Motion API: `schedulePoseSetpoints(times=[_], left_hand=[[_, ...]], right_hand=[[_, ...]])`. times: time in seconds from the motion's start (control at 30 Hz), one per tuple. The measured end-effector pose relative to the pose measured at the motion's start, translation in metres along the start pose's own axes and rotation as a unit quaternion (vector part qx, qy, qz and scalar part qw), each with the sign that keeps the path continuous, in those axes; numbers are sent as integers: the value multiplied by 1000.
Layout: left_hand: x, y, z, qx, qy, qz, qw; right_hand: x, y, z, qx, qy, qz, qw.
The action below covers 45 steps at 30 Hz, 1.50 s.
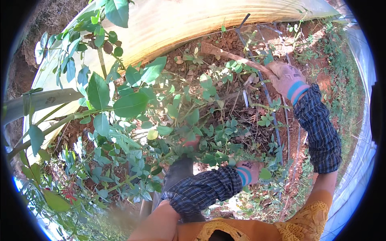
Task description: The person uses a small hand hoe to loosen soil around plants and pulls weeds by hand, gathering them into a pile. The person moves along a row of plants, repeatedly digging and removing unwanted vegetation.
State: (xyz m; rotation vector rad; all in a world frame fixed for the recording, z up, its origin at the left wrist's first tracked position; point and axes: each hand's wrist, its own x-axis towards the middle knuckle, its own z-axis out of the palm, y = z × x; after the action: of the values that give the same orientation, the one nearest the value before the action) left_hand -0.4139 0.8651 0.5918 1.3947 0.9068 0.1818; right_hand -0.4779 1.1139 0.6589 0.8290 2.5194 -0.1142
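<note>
My right hand (285, 75), in a pale pink work glove with a blue-banded cuff, is closed around one end of a brown wooden stick or handle (238, 58). The stick runs up and left over the red soil, and its far end is wider. My left hand (251, 171), gloved alike, is low among green leaves near my body; leaves hide its fingers, so what it touches cannot be told. Between the hands lie leafy rose-like stems (208, 87), dry leaves and cut woody stubs (251, 80). Checked sleeve covers are on both forearms.
A thick leafy branch (57, 128) crosses from the left, near a grey pole (45, 101). Plastic sheeting (187, 18) borders the top, with more sheeting (357, 186) at right. Thin dark pipes or hoses (267, 93) run along the soil beside the right hand.
</note>
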Motion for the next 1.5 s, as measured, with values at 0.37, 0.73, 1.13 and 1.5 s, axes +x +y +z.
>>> schedulePoseSetpoints(times=[0.37,0.73,1.13,1.5], left_hand=[[35,-37,42,-40,176,57,982],[69,-48,93,457,286,28,842],[17,-11,22,-36,26,-21,999],[15,-13,6,-38,-40,-65,996]], right_hand=[[15,-16,85,118,-90,42,988],[35,2,54,-77,-51,45,995],[71,-28,24,-115,-109,-130,979],[53,-25,-19,-196,-10,-57,979]])
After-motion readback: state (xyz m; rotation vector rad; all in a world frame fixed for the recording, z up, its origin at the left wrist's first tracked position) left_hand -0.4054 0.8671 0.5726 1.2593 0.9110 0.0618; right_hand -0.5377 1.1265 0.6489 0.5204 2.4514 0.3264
